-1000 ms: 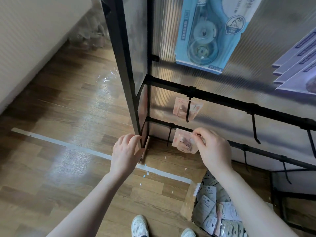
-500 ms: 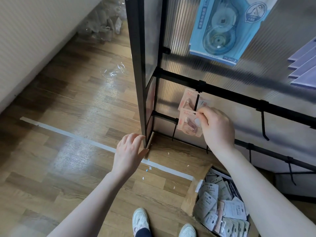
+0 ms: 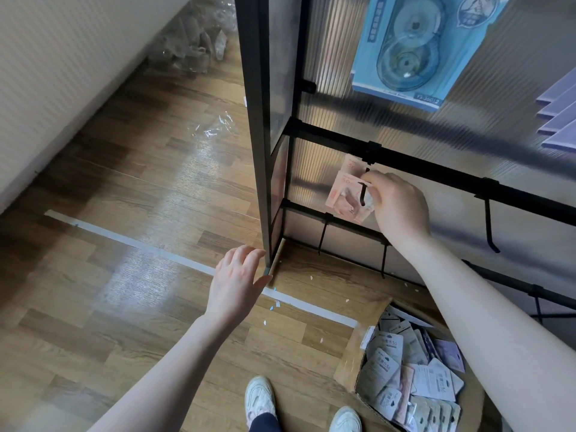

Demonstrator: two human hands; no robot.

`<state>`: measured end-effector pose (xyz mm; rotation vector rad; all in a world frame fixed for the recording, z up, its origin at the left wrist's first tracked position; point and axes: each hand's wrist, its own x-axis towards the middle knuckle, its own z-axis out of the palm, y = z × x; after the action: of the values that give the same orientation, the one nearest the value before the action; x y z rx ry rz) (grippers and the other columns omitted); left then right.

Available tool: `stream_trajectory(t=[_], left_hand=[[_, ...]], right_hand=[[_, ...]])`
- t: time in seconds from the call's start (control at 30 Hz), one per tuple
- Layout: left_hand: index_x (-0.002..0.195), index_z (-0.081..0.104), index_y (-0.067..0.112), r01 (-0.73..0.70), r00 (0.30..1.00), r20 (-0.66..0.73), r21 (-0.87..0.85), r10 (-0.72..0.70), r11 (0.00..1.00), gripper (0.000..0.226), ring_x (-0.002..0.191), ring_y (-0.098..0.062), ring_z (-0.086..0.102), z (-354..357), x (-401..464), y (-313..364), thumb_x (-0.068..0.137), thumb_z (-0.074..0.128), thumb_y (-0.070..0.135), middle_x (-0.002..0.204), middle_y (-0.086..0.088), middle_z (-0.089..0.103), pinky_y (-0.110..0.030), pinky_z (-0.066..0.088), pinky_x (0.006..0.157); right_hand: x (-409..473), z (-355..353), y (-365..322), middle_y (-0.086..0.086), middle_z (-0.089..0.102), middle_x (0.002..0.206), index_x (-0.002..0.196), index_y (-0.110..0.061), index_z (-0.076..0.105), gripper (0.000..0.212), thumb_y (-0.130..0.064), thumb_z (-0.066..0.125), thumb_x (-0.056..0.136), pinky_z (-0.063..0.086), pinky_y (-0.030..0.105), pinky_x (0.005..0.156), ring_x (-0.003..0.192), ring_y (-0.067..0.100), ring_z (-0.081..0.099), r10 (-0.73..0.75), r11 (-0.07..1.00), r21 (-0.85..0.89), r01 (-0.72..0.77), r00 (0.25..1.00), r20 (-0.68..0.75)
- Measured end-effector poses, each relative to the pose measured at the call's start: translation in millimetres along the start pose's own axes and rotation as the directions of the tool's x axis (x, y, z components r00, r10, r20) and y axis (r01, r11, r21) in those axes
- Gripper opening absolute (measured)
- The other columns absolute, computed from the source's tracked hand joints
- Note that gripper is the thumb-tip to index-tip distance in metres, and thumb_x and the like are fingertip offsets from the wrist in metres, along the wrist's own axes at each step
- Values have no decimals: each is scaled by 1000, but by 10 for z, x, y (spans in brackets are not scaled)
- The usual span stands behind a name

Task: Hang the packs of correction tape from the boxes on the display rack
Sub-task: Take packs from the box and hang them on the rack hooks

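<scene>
Right hand (image 3: 397, 207) raised, fingers (image 3: 375, 185) pinching — left hand (image 3: 235, 283) open, low.

Glossy wood-grain floor (image 3: 131, 194), sheen streaking across. Matt black metal rack frame (image 3: 255, 126) backed by ribbed translucent plastic panel (image 3: 336, 57). Brown cardboard box (image 3: 352, 360) of paper-backed packs (image 3: 389, 347). Crinkled clear plastic wrap (image 3: 215, 127).

Free hook (image 3: 490, 226) beside crowded hook (image 3: 362, 194)

A pink pack (image 3: 346, 198) hangs tilted on a black hook (image 3: 362, 194) of the black rack (image 3: 436, 173). More grey and pink packs (image 3: 408, 378) lie jumbled in the cardboard box (image 3: 350, 360).
</scene>
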<state>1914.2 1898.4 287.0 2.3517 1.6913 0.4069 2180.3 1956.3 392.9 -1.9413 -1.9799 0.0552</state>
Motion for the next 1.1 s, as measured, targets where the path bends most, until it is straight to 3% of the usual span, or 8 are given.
stream_trajectory(t=[0.2,0.37,0.47,0.67,0.8,1.1], left_hand=[[107,61,10,-23,1000,1,-3,23,1000,47,92,-31,60,15,19,30,67,82,24,104,-9,62,-40,52,75],[109,59,11,-38,999,21,-15,38,999,49,96,-31,59,22,52,40,67,81,24,107,-9,60,-40,51,77],[112,59,10,-36,999,30,-6,36,999,51,101,-31,58,3,77,57,68,81,25,112,-10,59,-42,51,80],[113,58,9,-64,998,4,23,64,998,53,107,-32,56,-24,110,227,68,80,25,116,-11,59,-43,48,86],[116,58,7,-82,997,18,16,81,997,56,111,-34,55,29,21,510,67,81,23,120,-13,58,-45,47,90],[119,56,5,-86,994,71,35,83,996,56,116,-37,52,496,-494,1523,71,79,25,125,-17,56,-48,46,92]], right_hand=[[86,71,80,11,62,116,128,-17,55,35,-11,47,94,48,37,74,99,34,58,70,997,11,-70,997,18],[-77,58,161,14,54,128,131,-12,47,40,-11,52,92,49,38,79,107,34,57,124,992,18,-124,992,-5],[-289,43,255,18,52,124,129,-8,47,42,-10,57,88,47,37,75,106,36,54,176,984,10,-176,984,-23],[-893,55,511,18,51,125,130,-6,48,42,-12,57,89,46,40,85,109,35,53,308,951,-38,-307,951,17],[-1425,79,711,15,49,129,132,-9,45,43,-18,55,91,46,36,85,111,30,52,397,918,-42,-394,914,84],[-2807,-19,1594,16,51,128,129,-7,51,44,-16,60,87,39,42,98,118,33,49,492,870,-65,-488,864,104]])
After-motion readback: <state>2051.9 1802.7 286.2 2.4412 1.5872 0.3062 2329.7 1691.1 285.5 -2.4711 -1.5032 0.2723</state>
